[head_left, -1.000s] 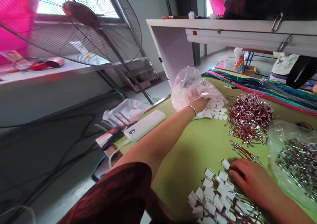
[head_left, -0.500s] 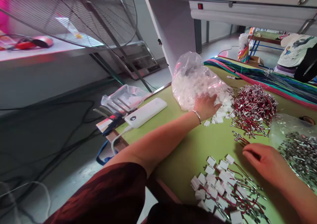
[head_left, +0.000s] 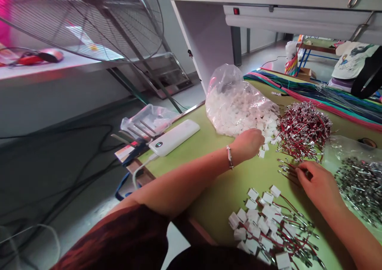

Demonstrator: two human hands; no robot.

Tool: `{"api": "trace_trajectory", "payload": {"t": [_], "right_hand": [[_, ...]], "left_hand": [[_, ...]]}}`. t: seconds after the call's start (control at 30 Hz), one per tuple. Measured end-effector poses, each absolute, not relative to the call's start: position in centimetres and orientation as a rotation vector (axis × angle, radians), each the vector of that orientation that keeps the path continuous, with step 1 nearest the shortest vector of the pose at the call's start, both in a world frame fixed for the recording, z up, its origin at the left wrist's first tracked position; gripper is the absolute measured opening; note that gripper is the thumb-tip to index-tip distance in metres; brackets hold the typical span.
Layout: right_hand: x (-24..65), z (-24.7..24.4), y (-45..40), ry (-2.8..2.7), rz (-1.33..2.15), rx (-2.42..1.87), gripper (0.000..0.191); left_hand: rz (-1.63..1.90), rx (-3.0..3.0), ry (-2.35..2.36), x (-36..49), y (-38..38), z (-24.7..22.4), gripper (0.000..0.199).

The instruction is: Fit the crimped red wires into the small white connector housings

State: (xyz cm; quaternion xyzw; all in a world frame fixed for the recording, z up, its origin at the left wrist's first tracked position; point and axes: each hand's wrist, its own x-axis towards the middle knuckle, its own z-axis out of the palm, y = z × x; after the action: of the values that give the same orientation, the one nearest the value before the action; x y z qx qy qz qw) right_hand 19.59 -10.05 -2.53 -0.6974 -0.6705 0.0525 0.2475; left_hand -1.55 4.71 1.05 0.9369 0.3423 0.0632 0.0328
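My left hand (head_left: 248,144), a bracelet on its wrist, has its fingers curled together at the near edge of a pile of small white plastic connector housings (head_left: 270,123). What is between the fingertips is hidden. The housings spill from a clear plastic bag (head_left: 227,99). In my right hand (head_left: 318,180), thumb and fingers pinch a few short red wires (head_left: 288,168) whose metal terminals fan out to the left. Just behind them lies a heap of red wires with crimped terminals (head_left: 306,129). Nearest me are several wires fitted with white housings (head_left: 262,222).
A white power bank (head_left: 174,137) with a cable lies at the table's left edge. On the right sits a clear bag of metal parts (head_left: 358,186). Long coloured wires (head_left: 316,93) stretch along the back. A large fan (head_left: 119,27) stands at the left.
My left hand has drawn back slightly from the housings, its spread fingers now curled together. My right hand, with the wires, has moved a little up and to the right.
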Motion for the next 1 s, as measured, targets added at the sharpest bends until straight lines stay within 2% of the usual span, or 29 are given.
{"api": "trace_trajectory", "payload": {"t": [0.07,0.2,0.33,0.43,0.57,0.67,0.77,0.9,0.93,1.0], "right_hand": [[19.7,-2.0,-10.3,-1.755,0.188,-1.901,0.02],[19.9,-1.4,-10.5,-1.56,0.407,-1.928,0.022],[20.0,-1.7,-10.4,-1.477,0.571,-1.894,0.023],[19.9,-2.0,-10.4,-1.511,0.594,-1.9,0.026],[19.6,-2.0,-10.5,-1.561,0.625,-1.921,0.025],[19.3,-1.9,-10.5,-1.537,0.708,-1.899,0.023],[19.2,-1.8,-10.4,-1.49,0.768,-1.878,0.022],[19.1,-1.4,-10.3,-1.521,0.712,-1.89,0.024],[19.2,-1.4,-10.3,-1.534,0.706,-1.879,0.024],[19.2,-1.3,-10.3,-1.54,0.733,-1.847,0.026]], "left_hand": [[0.157,2.91,1.068,-1.5,4.9,0.5,0.021],[0.317,2.778,1.131,-1.8,4.3,0.8,0.027],[0.029,2.721,1.194,-1.6,2.7,1.2,0.041],[-0.085,2.746,1.167,-1.3,2.0,0.3,0.031],[0.115,2.772,1.025,-0.9,2.0,-1.1,0.016],[0.286,2.693,0.946,-0.6,2.1,-1.9,0.014],[0.377,2.633,0.894,-0.4,2.3,-2.3,0.018],[0.581,2.462,0.944,-0.6,2.8,-1.9,0.045],[0.632,2.349,0.977,-0.7,2.9,-1.7,0.045],[0.645,2.063,0.967,-0.8,2.8,-1.0,0.033]]}}
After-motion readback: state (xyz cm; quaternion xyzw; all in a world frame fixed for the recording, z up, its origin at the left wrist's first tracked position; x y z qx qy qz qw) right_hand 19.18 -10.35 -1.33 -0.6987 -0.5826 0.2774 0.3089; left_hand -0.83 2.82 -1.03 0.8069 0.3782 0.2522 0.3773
